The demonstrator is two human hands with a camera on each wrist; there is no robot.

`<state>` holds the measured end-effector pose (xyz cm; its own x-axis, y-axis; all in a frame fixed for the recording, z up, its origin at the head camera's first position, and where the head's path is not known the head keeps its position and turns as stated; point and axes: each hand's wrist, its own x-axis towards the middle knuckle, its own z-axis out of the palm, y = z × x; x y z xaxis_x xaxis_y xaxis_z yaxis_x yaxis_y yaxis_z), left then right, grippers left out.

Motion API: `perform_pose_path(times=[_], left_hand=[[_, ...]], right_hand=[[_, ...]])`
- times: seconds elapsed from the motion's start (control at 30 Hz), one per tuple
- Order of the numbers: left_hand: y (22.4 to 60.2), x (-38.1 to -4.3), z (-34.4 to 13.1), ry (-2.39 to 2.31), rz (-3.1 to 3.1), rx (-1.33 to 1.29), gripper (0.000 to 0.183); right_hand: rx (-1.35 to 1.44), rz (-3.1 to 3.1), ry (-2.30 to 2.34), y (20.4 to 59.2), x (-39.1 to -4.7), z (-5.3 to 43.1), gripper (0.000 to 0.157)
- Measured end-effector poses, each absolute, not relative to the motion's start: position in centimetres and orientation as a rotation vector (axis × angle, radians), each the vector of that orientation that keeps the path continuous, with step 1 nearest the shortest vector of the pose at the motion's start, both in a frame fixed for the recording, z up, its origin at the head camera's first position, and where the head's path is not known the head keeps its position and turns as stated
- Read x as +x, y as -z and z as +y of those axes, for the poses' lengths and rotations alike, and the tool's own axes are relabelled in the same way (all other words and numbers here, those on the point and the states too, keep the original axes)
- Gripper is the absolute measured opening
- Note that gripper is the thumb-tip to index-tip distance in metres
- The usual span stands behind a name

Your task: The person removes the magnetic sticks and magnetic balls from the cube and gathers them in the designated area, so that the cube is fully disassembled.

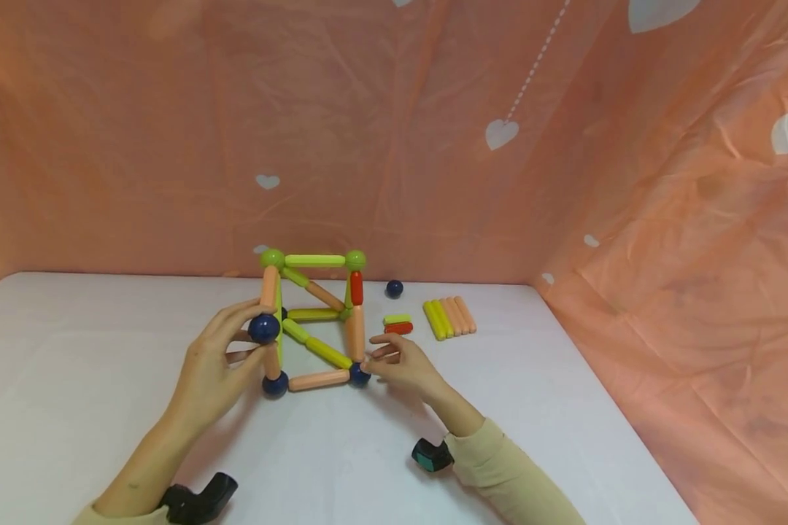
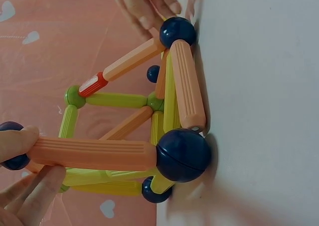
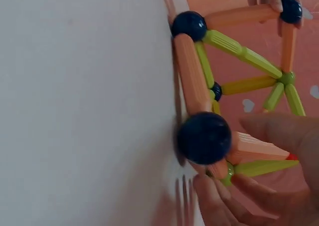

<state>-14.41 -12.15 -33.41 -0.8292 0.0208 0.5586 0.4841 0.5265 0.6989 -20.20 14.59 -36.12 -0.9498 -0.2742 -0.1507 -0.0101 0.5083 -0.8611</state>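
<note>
A frame of magnetic rods and balls [image 1: 318, 379] stands on the white table, in peach, lime and yellow-green with blue and green balls. My left hand [image 1: 213, 364] pinches a blue ball [image 1: 264, 329] partway up the front left upright, between one peach rod [image 2: 94, 153] below and another above. At the front right bottom corner sits a second blue ball [image 3: 204, 138], and my right hand [image 1: 407, 368] is beside it, its thumb tip right at the ball and its fingers loosely extended. A short red rod [image 1: 357, 288] tops the right upright, under a green ball [image 1: 355, 260].
Right of the frame lie a loose blue ball [image 1: 395, 289], a short lime rod [image 1: 397, 319] and a short red rod [image 1: 398, 329]. Farther right is a row of several yellow and peach rods [image 1: 449, 318]. An orange cloth [image 1: 394, 146] with hearts hangs behind the table.
</note>
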Motion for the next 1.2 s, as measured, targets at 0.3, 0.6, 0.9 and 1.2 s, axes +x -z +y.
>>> perform_pose_path(times=[0.3, 0.6, 0.9, 1.2], left_hand=[[33.3, -14.4, -12.2, 1.268, -2.266, -0.397, 0.051], [33.4, -14.4, -12.1, 1.297, -2.245, -0.385, 0.051], [32.7, -13.2, -11.2, 1.217, -2.289, -0.353, 0.047], [32.2, -11.8, -10.1, 1.156, -2.318, -0.412, 0.05]], right_hand=[[-0.257, 2.462, 1.295, 36.6, -20.2, 14.3, 0.046], [-0.268, 2.41, 1.348, 36.9, -20.2, 14.5, 0.046], [-0.294, 2.47, 1.323, 37.0, -20.4, 14.4, 0.045], [-0.27, 2.532, 1.295, 36.9, -21.9, 13.7, 0.037]])
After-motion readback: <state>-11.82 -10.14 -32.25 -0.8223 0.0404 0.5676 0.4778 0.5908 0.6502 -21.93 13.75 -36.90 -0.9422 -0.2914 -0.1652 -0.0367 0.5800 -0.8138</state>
